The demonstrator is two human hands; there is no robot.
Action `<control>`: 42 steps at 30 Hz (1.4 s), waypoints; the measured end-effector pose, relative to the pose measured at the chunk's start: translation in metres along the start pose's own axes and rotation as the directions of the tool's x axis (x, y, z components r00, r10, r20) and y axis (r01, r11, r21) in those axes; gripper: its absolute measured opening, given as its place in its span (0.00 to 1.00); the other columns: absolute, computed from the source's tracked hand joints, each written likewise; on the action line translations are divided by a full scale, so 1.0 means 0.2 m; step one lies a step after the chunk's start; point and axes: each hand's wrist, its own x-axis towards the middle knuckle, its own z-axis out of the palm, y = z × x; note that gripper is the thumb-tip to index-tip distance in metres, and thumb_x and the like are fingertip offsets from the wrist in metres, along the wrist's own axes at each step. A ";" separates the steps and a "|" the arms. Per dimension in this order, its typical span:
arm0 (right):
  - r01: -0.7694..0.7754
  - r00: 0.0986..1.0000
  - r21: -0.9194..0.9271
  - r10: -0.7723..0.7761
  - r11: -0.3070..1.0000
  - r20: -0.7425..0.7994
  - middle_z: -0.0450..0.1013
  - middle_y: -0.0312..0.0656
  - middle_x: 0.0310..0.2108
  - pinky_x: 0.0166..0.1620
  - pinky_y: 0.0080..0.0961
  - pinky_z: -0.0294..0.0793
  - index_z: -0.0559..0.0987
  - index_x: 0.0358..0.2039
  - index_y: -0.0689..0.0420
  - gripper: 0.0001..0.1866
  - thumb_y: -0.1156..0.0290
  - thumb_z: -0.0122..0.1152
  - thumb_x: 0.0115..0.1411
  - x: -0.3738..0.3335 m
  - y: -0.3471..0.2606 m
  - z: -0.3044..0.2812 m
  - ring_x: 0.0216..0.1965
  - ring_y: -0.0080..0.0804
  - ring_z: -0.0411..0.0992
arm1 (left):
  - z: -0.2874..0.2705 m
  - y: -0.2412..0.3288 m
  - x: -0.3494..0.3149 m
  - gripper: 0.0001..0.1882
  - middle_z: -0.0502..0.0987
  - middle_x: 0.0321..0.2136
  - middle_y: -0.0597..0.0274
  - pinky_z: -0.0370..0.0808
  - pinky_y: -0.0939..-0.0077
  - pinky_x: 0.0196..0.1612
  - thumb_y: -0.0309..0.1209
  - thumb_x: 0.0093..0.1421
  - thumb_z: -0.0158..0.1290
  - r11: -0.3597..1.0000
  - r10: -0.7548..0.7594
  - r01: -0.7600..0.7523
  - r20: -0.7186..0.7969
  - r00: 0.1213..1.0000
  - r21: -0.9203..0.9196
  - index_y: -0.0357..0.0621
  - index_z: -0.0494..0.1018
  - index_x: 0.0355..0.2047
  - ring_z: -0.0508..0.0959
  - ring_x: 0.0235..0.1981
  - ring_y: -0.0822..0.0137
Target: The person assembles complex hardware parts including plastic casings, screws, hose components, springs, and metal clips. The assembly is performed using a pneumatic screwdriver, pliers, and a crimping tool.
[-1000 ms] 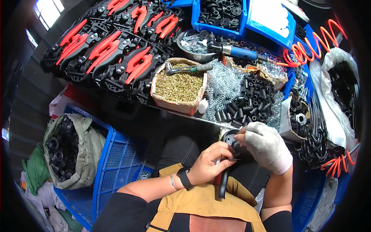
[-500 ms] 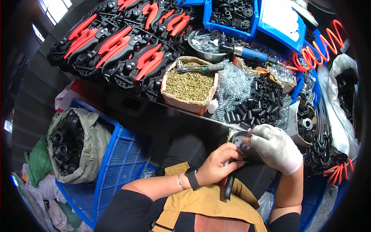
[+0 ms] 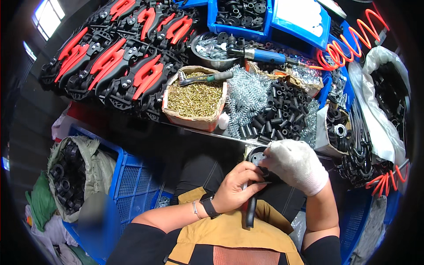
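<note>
Over the lap, by bench edge: bare L hand (image 3: pixel 236 187) gripping hand tool (image 3: pixel 250 214), fingers & thumb closed round its mid part. Black handle sticks out below the hand, twd the tan apron (image 3: pixel 216 229); grey disc (image 3: pixel 257 156) at upper end, just short of bench. Thin flat piece (image 3: pixel 263 182) by L thumb tip.

R hand (image 3: pixel 298 165), white glove, fingers curled, at right side of disc; tips hidden, can't tell if it grips anything.

Vs. approx ½ s ago: whole view shifted, bench items now sit further left. R glove more bunched, knuckles up, fingers bent down at disc. L hand keeps same hold. New blurred dark patch, lower L, partly over blue crate (image 3: pixel 132 181).

Bench unchanged: box of brass-coloured bits (image 3: pixel 194 99), green-handled ratchet (image 3: pixel 205 78) across it; springs (image 3: pixel 247 92) & blk sleeves (image 3: pixel 282 110) to its right, nearest the hands.
</note>
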 end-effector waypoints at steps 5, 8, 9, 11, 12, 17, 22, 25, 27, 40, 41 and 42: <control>-0.113 0.934 0.155 0.158 0.981 -0.320 0.79 0.43 0.29 0.37 0.29 0.78 0.78 0.41 0.59 0.33 0.38 0.57 0.57 -0.07 -0.01 0.04 0.31 0.43 0.79 | -0.03 -0.02 0.00 0.07 0.75 0.39 0.58 0.74 0.70 0.45 0.22 0.57 0.62 0.995 0.068 -0.068 0.007 0.998 0.072 0.40 0.76 0.36 0.76 0.41 0.62; -0.161 0.854 0.685 0.449 0.711 -0.265 0.77 0.56 0.48 0.47 0.30 0.78 0.76 0.50 0.65 0.51 0.23 0.33 0.58 -0.26 0.02 0.22 0.43 0.41 0.80 | 0.00 0.01 0.01 0.07 0.76 0.38 0.58 0.73 0.70 0.45 0.21 0.55 0.63 0.997 0.058 -0.057 -0.029 0.998 0.051 0.42 0.77 0.34 0.76 0.41 0.61; -0.158 0.849 0.674 0.448 0.721 -0.280 0.77 0.56 0.48 0.47 0.30 0.78 0.76 0.50 0.65 0.51 0.23 0.33 0.58 -0.30 0.02 0.23 0.43 0.41 0.80 | 0.01 0.02 0.01 0.07 0.76 0.38 0.58 0.73 0.70 0.45 0.21 0.56 0.63 1.000 -0.009 0.010 -0.036 0.999 0.028 0.43 0.77 0.34 0.76 0.41 0.61; 0.259 0.749 0.924 0.546 0.280 -0.376 0.80 0.54 0.39 0.40 0.25 0.78 0.79 0.44 0.65 0.49 0.26 0.33 0.62 -0.33 -0.01 0.26 0.34 0.36 0.79 | 0.01 0.00 0.01 0.06 0.76 0.37 0.58 0.73 0.71 0.45 0.21 0.57 0.62 1.000 0.023 -0.022 -0.041 0.999 0.022 0.42 0.77 0.34 0.77 0.41 0.62; 0.264 0.738 0.924 0.559 0.275 -0.377 0.80 0.54 0.39 0.40 0.25 0.78 0.79 0.44 0.65 0.49 0.26 0.33 0.62 -0.30 -0.03 0.28 0.34 0.36 0.79 | 0.01 0.01 0.00 0.06 0.76 0.37 0.58 0.73 0.72 0.45 0.21 0.57 0.62 0.999 0.028 -0.027 -0.038 0.999 0.038 0.42 0.76 0.34 0.77 0.41 0.62; 0.062 0.662 0.750 0.535 0.658 -0.524 0.79 0.48 0.31 0.35 0.24 0.75 0.82 0.31 0.65 0.42 0.34 0.38 0.67 -0.28 0.00 0.27 0.30 0.34 0.77 | 0.05 -0.01 0.00 0.06 0.76 0.37 0.58 0.73 0.73 0.45 0.21 0.61 0.59 0.999 0.015 -0.018 -0.077 0.997 -0.042 0.41 0.75 0.37 0.77 0.41 0.65; 0.062 0.717 0.832 0.556 0.552 -0.422 0.79 0.48 0.36 0.41 0.27 0.77 0.81 0.40 0.64 0.34 0.40 0.45 0.68 -0.33 0.05 0.28 0.36 0.36 0.79 | 0.09 -0.03 -0.01 0.08 0.77 0.37 0.63 0.74 0.76 0.45 0.21 0.63 0.57 0.984 -0.051 0.024 -0.148 0.988 -0.177 0.42 0.74 0.42 0.77 0.40 0.71; -0.076 0.769 0.748 0.515 0.660 -0.377 0.78 0.44 0.30 0.38 0.26 0.75 0.81 0.37 0.62 0.31 0.43 0.48 0.69 -0.31 0.06 0.29 0.33 0.31 0.78 | 0.10 -0.01 -0.04 0.13 0.77 0.38 0.65 0.74 0.80 0.49 0.20 0.66 0.53 0.930 -0.192 0.096 -0.247 0.950 -0.355 0.42 0.71 0.50 0.77 0.41 0.74; 0.034 0.721 0.781 0.526 0.623 -0.451 0.77 0.42 0.26 0.32 0.23 0.73 0.80 0.30 0.62 0.29 0.46 0.50 0.69 -0.27 0.03 0.27 0.26 0.29 0.75 | 0.10 -0.07 -0.02 0.12 0.77 0.39 0.65 0.74 0.80 0.47 0.20 0.67 0.53 0.967 -0.047 -0.001 -0.183 0.982 -0.255 0.42 0.72 0.50 0.77 0.42 0.76; -0.125 0.695 0.857 0.661 0.500 -0.283 0.78 0.44 0.29 0.37 0.30 0.75 0.82 0.34 0.58 0.16 0.57 0.59 0.65 -0.24 0.01 0.31 0.32 0.43 0.76 | 0.07 -0.01 -0.03 0.16 0.76 0.42 0.70 0.71 0.84 0.47 0.24 0.64 0.58 0.839 -0.279 0.173 -0.135 0.951 -0.515 0.42 0.72 0.53 0.73 0.42 0.80; -0.105 0.693 0.743 0.585 0.661 -0.422 0.78 0.44 0.29 0.37 0.30 0.75 0.82 0.33 0.58 0.16 0.57 0.59 0.65 -0.25 0.03 0.31 0.32 0.42 0.76 | 0.06 0.00 -0.02 0.16 0.76 0.42 0.70 0.71 0.84 0.47 0.24 0.64 0.58 0.841 -0.291 0.202 -0.104 0.951 -0.502 0.42 0.73 0.52 0.73 0.42 0.80; -0.094 0.681 0.604 0.494 0.791 -0.541 0.78 0.43 0.29 0.37 0.29 0.75 0.82 0.32 0.58 0.15 0.58 0.60 0.65 -0.18 -0.01 0.26 0.32 0.41 0.76 | 0.04 0.01 -0.01 0.16 0.76 0.42 0.70 0.71 0.84 0.47 0.25 0.64 0.58 0.840 -0.312 0.243 -0.066 0.948 -0.485 0.41 0.73 0.52 0.73 0.42 0.79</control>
